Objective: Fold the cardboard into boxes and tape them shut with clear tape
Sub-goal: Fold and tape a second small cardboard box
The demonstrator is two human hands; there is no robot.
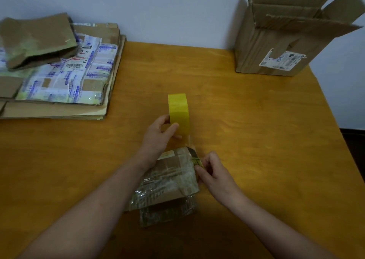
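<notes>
- Head view, roll: the left grip (160,130) is curled round the yellow tape roll (178,110), thumb on its near rim. It holds the roll on edge above the desk (256,130), at 12 o'clock from the small box (167,181).
- Head view, box: the small box sits between the 2 forearms at 6 o'clock of the frame, its top glossy with wrinkled old tape.
- Head view, strip: a clear tape strip (190,142) runs from the roll down to the box's far right corner. It is faint and hard to trace.
- Head view, other hand: the right grip (214,169) is closed, thumb and fingertips pinching the box's right edge at that corner. Something small and dark yellow shows there. I cannot tell whether it is the tape end or a cutter.
- Judgement: the step looks like anchoring the strip before drawing it across the seam. It would go best with the corner pinned firmly and the roll pulled straight along the 12-to-6 line. The strip should be taut so it lands flat, then smoothed from the corner outward to clear bubbles.
- Risk: the old crinkled film may give poor adhesion, so the strip should be pressed hard.
- Head view, rest: a stack of flat cardboard (59,92) lies at 10 o'clock and an open carton (276,41) stands at 1 o'clock.
</notes>
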